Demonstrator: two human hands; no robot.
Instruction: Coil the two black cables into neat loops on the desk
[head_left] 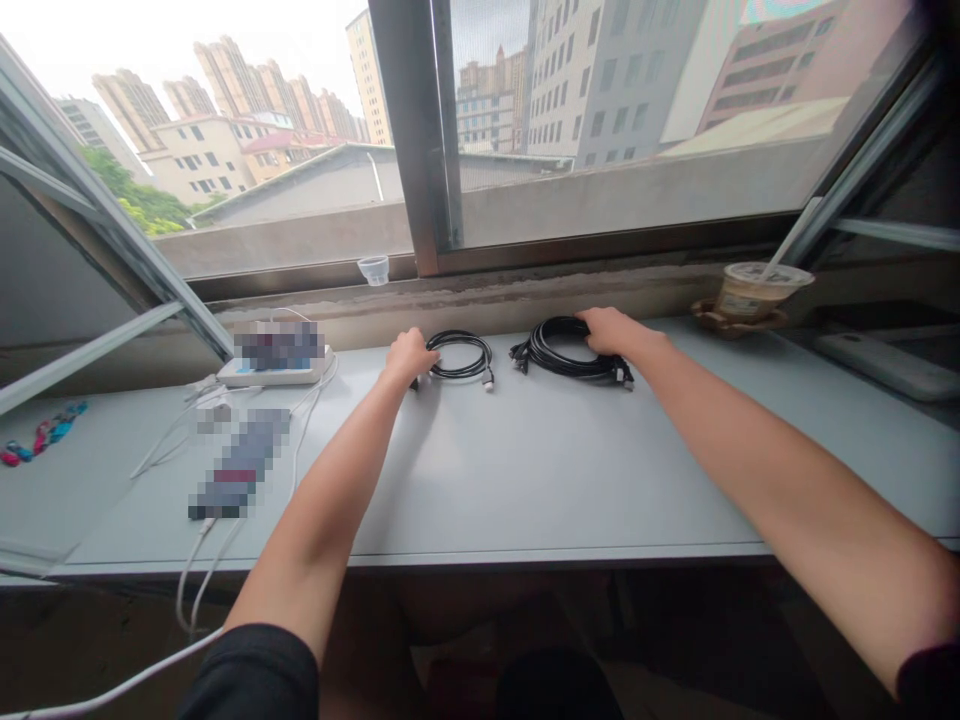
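Observation:
Two coils of black cable lie side by side on the white tabletop (480, 480), near the window sill. The thinner coiled cable (463, 376) is on the left, with a pale-tipped plug at its right front. My left hand (411, 354) has its fingers closed on that coil's left edge. To the right sits a thicker coiled cable bundle (562, 365), with several plugs sticking out at both ends. My right hand (611, 332) pinches its right back edge, thumb side toward the loop. Both coils rest flat, a short gap apart. Some fingertips are hidden behind the cables.
At the left are a blurred phone-like device (244, 465), white charging cables (300, 440) and a white power strip (274, 375). A small clear cup (373, 269) stands on the sill. An iced drink (757, 295) with a straw is at the back right.

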